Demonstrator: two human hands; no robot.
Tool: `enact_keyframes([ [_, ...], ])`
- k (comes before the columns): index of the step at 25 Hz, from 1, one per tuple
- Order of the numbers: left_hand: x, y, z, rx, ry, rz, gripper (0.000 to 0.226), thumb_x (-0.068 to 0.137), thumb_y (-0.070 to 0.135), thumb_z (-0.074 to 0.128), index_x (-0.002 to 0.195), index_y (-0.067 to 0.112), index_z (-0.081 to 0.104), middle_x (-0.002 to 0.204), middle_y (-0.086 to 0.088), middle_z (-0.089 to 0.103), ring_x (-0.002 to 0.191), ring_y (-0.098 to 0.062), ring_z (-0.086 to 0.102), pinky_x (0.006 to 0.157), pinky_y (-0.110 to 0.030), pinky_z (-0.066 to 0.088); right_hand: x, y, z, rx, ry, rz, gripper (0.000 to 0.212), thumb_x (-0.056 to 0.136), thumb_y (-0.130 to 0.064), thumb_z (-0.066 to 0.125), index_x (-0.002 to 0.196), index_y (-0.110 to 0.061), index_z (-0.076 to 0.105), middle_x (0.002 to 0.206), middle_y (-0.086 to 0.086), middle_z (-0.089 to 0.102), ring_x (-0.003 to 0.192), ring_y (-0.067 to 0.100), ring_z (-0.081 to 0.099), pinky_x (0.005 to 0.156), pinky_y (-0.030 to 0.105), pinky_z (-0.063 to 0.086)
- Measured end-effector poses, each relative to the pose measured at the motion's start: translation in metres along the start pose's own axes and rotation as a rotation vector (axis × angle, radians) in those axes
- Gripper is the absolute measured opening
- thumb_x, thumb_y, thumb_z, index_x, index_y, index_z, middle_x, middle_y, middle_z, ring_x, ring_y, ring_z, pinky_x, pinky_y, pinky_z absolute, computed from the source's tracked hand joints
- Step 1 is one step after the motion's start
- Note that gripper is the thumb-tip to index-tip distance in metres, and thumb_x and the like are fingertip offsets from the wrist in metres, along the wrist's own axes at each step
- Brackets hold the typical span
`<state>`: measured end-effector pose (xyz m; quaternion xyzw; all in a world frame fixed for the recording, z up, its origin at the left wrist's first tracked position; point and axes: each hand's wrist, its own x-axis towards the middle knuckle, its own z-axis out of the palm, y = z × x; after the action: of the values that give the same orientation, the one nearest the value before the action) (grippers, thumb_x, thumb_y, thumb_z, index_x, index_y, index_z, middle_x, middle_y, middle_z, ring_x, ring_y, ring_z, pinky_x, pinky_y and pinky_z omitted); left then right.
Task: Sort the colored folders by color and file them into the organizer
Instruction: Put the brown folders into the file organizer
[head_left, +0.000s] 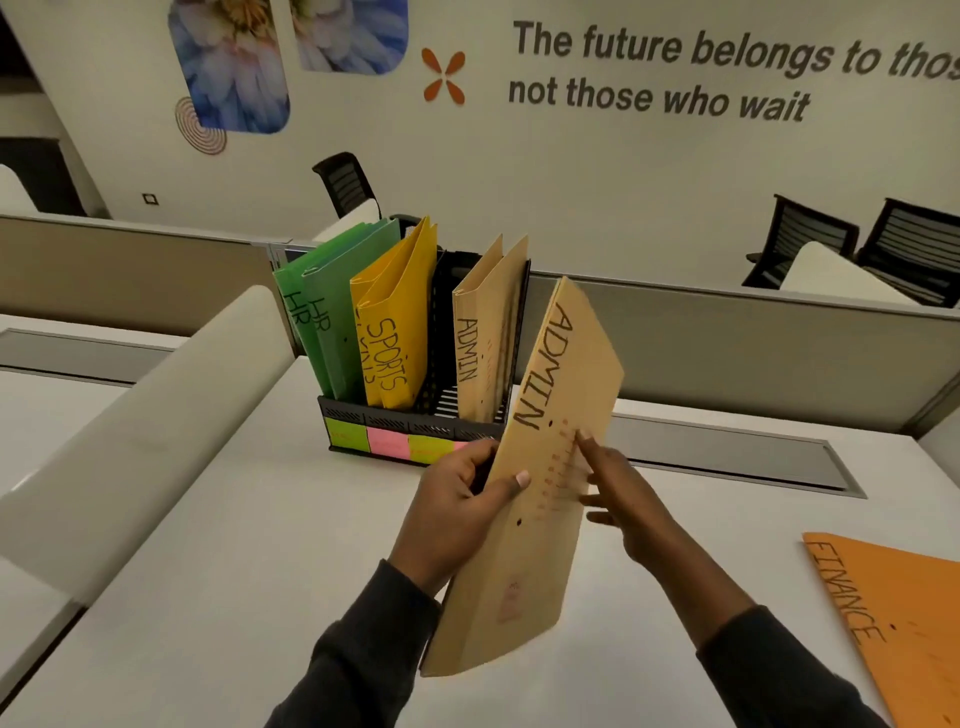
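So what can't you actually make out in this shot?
Head view only:
- Sticky notes on the organizer: writing too small; rightmost hidden by the left hand.
- Orange FINANCE folder: cut off by the frame edge.
- Second yellow folder's label: covered by the SPORTS folder.

You have a tan ADMIN folder (540, 488) lettered in black, green HR folders (332, 317), yellow SPORTS folders (400, 322), an orange FINANCE folder (904, 623), a black mesh organizer (441, 415) and a white bench (234, 545).
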<state>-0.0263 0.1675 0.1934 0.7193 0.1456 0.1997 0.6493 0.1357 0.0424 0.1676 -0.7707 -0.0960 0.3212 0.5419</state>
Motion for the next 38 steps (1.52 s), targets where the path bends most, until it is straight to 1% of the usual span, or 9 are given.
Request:
enact_keyframes([
  [8, 0.053, 0.034, -0.044, 0.019, 0.096, 0.317, 0.026, 0.089, 0.012, 0.065, 0.116, 0.011, 0.064, 0.114, 0.0, 0.07, 0.108, -0.016, 0.065, 0.088, -0.031, 0.057, 0.045, -0.182, 0.032, -0.007, -0.122, -0.404, 0.081, 0.087, -0.081, 0.025, 0.139, -0.022, 0.047, 0.123, 0.014, 0.062, 0.109, 0.031, 0.061, 0.09, 0.046, 0.052],
  [14, 0.119, 0.02, -0.053, 0.042, 0.063, 0.378, 0.031, 0.09, 0.0, 0.063, 0.116, 0.018, 0.061, 0.121, -0.006, 0.065, 0.115, -0.016, 0.061, 0.094, -0.032, 0.055, 0.093, -0.246, 0.036, 0.009, -0.128, -0.434, 0.088, 0.083, -0.084, 0.026, 0.14, -0.019, 0.043, 0.119, 0.017, 0.061, 0.109, 0.034, 0.06, 0.093, 0.048, 0.05],
  [17, 0.147, 0.006, -0.052, 0.033, 0.044, 0.355, 0.037, 0.091, 0.002, 0.062, 0.116, 0.029, 0.057, 0.126, 0.0, 0.061, 0.12, -0.014, 0.056, 0.096, -0.027, 0.053, 0.117, -0.257, 0.035, 0.009, -0.126, -0.41, 0.092, 0.077, -0.089, 0.029, 0.14, -0.022, 0.042, 0.121, 0.017, 0.059, 0.111, 0.037, 0.059, 0.095, 0.052, 0.05],
  [23, 0.195, -0.034, -0.041, 0.073, 0.084, 0.31, 0.024, 0.092, 0.007, 0.062, 0.115, 0.012, 0.056, 0.125, 0.002, 0.058, 0.122, -0.021, 0.054, 0.09, -0.022, 0.052, 0.154, -0.265, 0.032, -0.008, -0.12, -0.381, 0.101, 0.067, -0.094, 0.033, 0.144, -0.029, 0.035, 0.113, 0.009, 0.058, 0.11, 0.037, 0.057, 0.099, 0.058, 0.046],
  [28, 0.212, -0.071, -0.032, 0.079, 0.139, 0.243, 0.028, 0.092, 0.009, 0.062, 0.115, 0.023, 0.055, 0.126, 0.007, 0.057, 0.124, -0.02, 0.052, 0.085, -0.013, 0.047, 0.174, -0.257, 0.035, -0.066, -0.157, -0.341, 0.105, 0.069, -0.095, 0.029, 0.148, -0.026, 0.035, 0.128, 0.017, 0.058, 0.114, 0.039, 0.058, 0.1, 0.059, 0.044],
  [31, 0.209, -0.097, -0.029, 0.189, 0.183, 0.143, 0.031, 0.093, 0.012, 0.062, 0.12, 0.026, 0.056, 0.132, -0.001, 0.059, 0.125, -0.022, 0.054, 0.092, -0.022, 0.049, 0.178, -0.242, 0.036, -0.125, -0.18, -0.308, 0.099, 0.071, -0.092, 0.036, 0.15, -0.032, 0.028, 0.138, 0.02, 0.051, 0.118, 0.04, 0.055, 0.101, 0.058, 0.044],
  [33, 0.207, -0.109, -0.027, 0.272, 0.223, 0.076, 0.034, 0.093, 0.015, 0.062, 0.126, 0.023, 0.058, 0.132, -0.002, 0.061, 0.122, -0.023, 0.057, 0.095, -0.03, 0.052, 0.18, -0.228, 0.039, -0.156, -0.146, -0.298, 0.089, 0.077, -0.086, 0.041, 0.143, -0.026, 0.038, 0.143, 0.019, 0.048, 0.115, 0.035, 0.055, 0.095, 0.052, 0.049],
  [35, 0.204, -0.115, -0.023, 0.354, 0.27, 0.029, 0.033, 0.094, 0.018, 0.062, 0.126, 0.021, 0.06, 0.13, -0.002, 0.062, 0.121, -0.023, 0.058, 0.098, -0.039, 0.053, 0.181, -0.213, 0.047, -0.17, -0.039, -0.294, 0.085, 0.081, -0.082, 0.041, 0.135, -0.016, 0.046, 0.141, 0.015, 0.052, 0.101, 0.028, 0.057, 0.081, 0.043, 0.053],
  [38, 0.195, -0.118, -0.016, 0.4, 0.355, 0.005, 0.024, 0.094, 0.02, 0.06, 0.118, 0.02, 0.061, 0.123, -0.003, 0.066, 0.115, -0.023, 0.062, 0.094, -0.04, 0.055, 0.183, -0.19, 0.057, -0.208, 0.111, -0.247, 0.091, 0.082, -0.08, 0.043, 0.14, -0.009, 0.045, 0.13, 0.013, 0.059, 0.104, 0.031, 0.062, 0.078, 0.042, 0.056],
])
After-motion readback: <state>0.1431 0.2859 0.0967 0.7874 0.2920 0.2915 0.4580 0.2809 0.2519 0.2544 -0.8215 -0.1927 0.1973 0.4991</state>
